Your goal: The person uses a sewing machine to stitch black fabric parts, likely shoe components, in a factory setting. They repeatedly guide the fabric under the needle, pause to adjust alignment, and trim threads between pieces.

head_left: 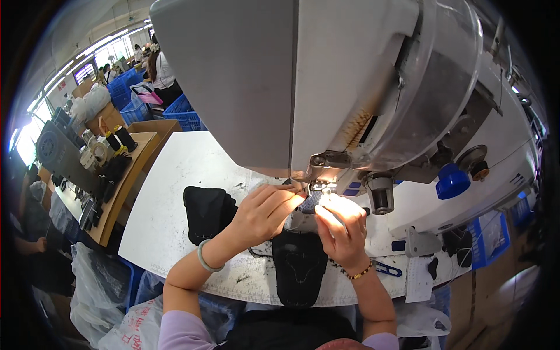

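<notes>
Head view — both hands (260, 214) (344, 231) pinching blue-grey fabric (310, 203), blue bin (478, 244) holding pale plastic (493, 231)

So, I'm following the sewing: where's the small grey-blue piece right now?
In the head view, the small grey-blue piece is just right of centre, between the left hand and the right hand, beneath the front of the sewing machine.

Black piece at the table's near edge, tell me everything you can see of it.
The black piece looks like matte fabric, roughly oblong, with rounded lower corners and a faint pale outline on its face. It lies on the white table, its lower end at the near edge, its upper end near the left hand and right hand. Whether either touches it is unclear.
</notes>
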Tool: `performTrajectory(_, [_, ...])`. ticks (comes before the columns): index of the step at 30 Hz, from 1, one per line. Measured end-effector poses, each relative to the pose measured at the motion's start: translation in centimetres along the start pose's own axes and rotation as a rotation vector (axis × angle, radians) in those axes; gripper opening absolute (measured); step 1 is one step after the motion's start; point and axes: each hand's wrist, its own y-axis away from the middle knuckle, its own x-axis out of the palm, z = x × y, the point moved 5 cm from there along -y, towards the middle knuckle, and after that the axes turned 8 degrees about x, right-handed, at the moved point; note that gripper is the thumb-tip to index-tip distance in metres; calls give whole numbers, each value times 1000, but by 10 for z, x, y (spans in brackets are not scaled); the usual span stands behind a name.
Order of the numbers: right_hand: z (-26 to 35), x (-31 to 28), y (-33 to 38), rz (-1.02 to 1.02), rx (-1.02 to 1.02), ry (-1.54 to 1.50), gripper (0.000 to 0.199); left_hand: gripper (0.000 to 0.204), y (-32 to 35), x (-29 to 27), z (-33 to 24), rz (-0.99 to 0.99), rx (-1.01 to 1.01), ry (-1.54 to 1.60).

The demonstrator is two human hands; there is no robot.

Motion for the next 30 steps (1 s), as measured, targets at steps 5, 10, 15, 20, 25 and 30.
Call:
performTrajectory(5, [5,4,3,25,6,23,28,31,0,1,-1,0,-57,-6])
performTrajectory(10, [5,3,0,23,35,80,33,28,-8,0,-16,119,-34,-151])
performTrajectory(15, [2,0,-8,16,60,29,31,30,-19,-2,-29,300,-25,-268])
performTrajectory(20, [-1,3,-6,43,110,23,28,32,0,1,-6,89,-122,69])
performTrajectory(25, [0,2,-10,47,134,-14,26,46,21,4,35,75,-61,301])
performTrajectory(30, [-7,2,-8,18,126,-79,26,43,15,0,30,63,29,276])
